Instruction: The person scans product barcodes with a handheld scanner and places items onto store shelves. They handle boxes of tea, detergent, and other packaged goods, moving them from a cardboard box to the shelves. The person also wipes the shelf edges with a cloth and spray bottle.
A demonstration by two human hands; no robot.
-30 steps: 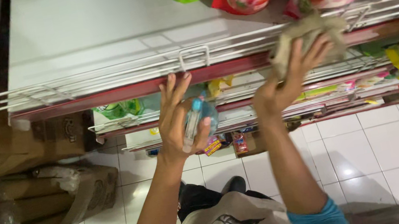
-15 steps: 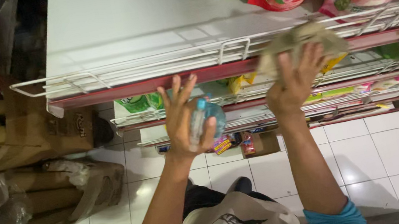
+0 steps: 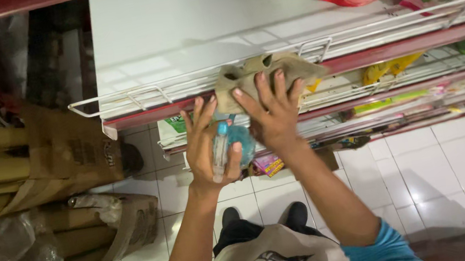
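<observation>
Left of the white shelf (image 3: 195,28) stand cardboard boxes (image 3: 58,155). Just below the shelf's wire rail (image 3: 174,86), the left hand (image 3: 210,147) curls around a small bottle (image 3: 224,148). Beside it, the right hand (image 3: 271,114), fingers spread, presses a tan cloth (image 3: 263,71) against the rail.

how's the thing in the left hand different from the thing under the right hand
The left hand grips a small clear bottle with a blue tint, hard-looking and held below the shelf; the right hand presses a tan cloth, soft and crumpled, against the wire rail at the shelf's edge. The bottle is see-through, the cloth opaque with holes in it. Both are small enough for one hand.
</observation>
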